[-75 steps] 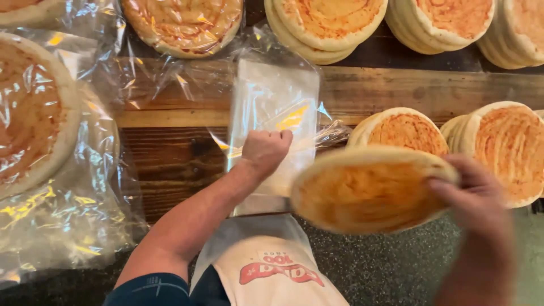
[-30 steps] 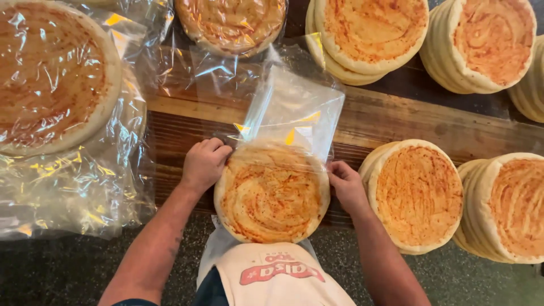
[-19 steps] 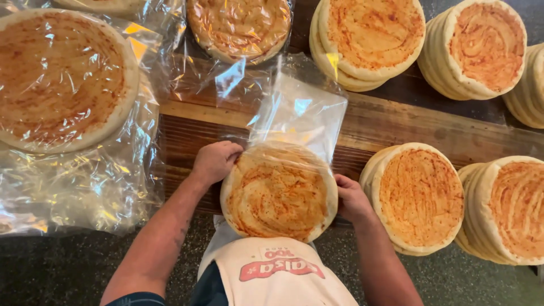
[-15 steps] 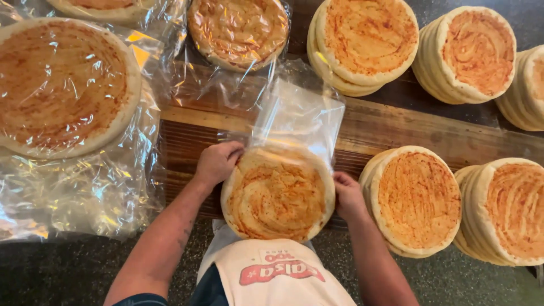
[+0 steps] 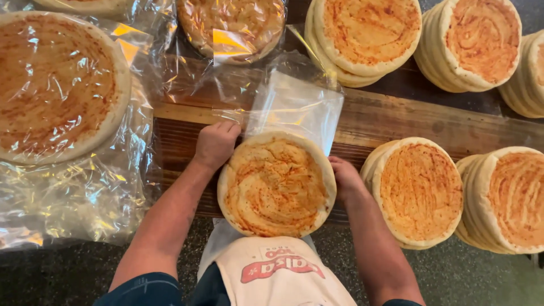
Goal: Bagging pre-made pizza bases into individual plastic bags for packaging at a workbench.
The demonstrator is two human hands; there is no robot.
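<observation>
1. Left hand point(image 5: 214, 144): curled at the ten o'clock rim of the round sauced flatbread point(image 5: 276, 184), fingers folded over the mouth of the clear plastic bag point(image 5: 296, 107); whether pinching the film or only pressing it, could not be told.
2. Right hand point(image 5: 344, 177): cupped against the bread's three o'clock edge, fingers partly hidden behind the rim, steadying it.
3. Flatbread itself: lay flat between both hands on the wooden board point(image 5: 396, 122), its twelve o'clock edge just at the bag's opening, most of the disc apparently not yet inside, judging by the bare upper face.
4. Bag: stretched away toward twelve o'clock, flat and nearly empty.
5. Judged good practice for this step: keep the film lifted wide at ten o'clock, push evenly from three o'clock, hold the bread level so the sauced face did not smear the plastic, avoid bending the rim.
6. Further out: a leaning stack of sauced breads point(image 5: 419, 192) at three o'clock, just beside the right wrist; another stack point(image 5: 507, 198) beyond it.
7. At twelve to two o'clock: more stacks point(image 5: 368, 34), unwrapped.
8. At nine to eleven o'clock: a large bagged bread point(image 5: 56, 85) and a smaller bagged one point(image 5: 235, 25), crinkled film around both.
9. At six o'clock: a pale apron point(image 5: 277, 277) with a red print.
</observation>
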